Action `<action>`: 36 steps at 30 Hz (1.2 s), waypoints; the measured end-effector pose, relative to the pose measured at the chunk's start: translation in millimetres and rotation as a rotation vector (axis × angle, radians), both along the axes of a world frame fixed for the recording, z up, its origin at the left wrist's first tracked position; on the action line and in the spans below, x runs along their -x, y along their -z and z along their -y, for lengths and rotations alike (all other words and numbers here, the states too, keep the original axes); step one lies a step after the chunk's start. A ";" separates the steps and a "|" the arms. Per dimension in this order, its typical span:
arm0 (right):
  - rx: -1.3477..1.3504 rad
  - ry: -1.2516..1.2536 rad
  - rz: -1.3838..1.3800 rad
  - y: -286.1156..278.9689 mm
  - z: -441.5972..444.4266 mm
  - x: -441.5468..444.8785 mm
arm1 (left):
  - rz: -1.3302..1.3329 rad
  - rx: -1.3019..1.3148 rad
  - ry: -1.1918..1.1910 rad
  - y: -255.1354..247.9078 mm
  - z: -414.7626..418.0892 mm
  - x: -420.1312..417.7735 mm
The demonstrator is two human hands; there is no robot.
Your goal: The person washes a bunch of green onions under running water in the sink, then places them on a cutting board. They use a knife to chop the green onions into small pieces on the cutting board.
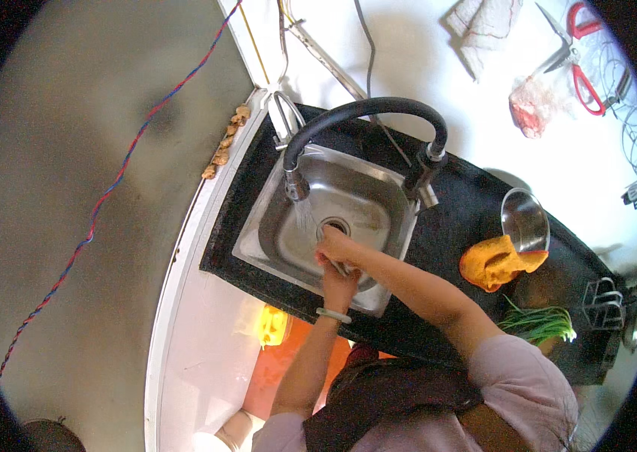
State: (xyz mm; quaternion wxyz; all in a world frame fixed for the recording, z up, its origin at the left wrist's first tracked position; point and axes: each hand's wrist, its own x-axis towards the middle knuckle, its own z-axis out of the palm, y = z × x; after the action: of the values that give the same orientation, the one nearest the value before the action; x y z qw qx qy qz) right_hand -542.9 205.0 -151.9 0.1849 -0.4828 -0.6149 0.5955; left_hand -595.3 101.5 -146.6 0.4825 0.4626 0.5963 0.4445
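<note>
Both my hands are together over the near part of a stainless steel sink point(375, 226), close to its drain. My right hand point(335, 247) lies over the fingers of my left hand point(341, 279), whose wrist bears a pale bangle point(333, 315). A small shiny thing shows between the hands; what it is, and which fingers hold it, I cannot tell. Water point(303, 216) runs from the head of a black gooseneck faucet point(366, 105) into the basin, just left of my right hand.
Right of the sink, a clear bowl point(524, 217), an orange cloth point(493, 263), green onions point(544, 323) and a wire rack point(603, 305) are on the black countertop point(442, 243). Ginger pieces point(225, 147) line the left ledge. Red-handled scissors point(571, 53) are at the upper right.
</note>
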 end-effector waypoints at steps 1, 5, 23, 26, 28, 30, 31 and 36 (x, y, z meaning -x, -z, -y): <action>0.064 0.048 -0.009 1.7 -5.2 -3.5 | -0.099 -0.017 0.091 -17.7 3.2 -2.1; 0.235 0.161 -0.104 -16.6 -1.8 -13.5 | -0.295 0.127 0.256 -22.4 -6.4 45.6; 0.528 0.136 -0.279 -66.0 44.5 -36.0 | -0.670 -0.094 -0.210 14.8 -161.4 76.5; 0.551 0.159 -0.308 -78.8 53.0 -48.0 | -0.745 0.054 -0.240 21.7 -166.6 91.7; 0.509 0.173 -0.314 -80.2 52.7 -54.4 | -0.603 0.110 -0.379 20.3 -166.7 94.8; 0.402 0.162 -0.263 -75.4 49.2 -55.9 | -0.704 -0.071 -0.447 19.6 -168.7 86.6; 0.395 0.169 -0.258 -70.8 46.6 -54.0 | -0.756 -0.163 -0.475 18.3 -169.2 79.2; 0.392 0.202 -0.246 -56.0 27.5 -33.3 | -1.137 -0.010 0.178 20.5 -151.2 38.8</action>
State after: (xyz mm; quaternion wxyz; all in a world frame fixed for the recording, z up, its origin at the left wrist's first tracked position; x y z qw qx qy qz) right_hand -509.6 177.5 -95.9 0.2199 -0.4924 -0.4091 0.7361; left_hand -634.1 252.8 -167.1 0.1197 0.6795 0.7187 0.0865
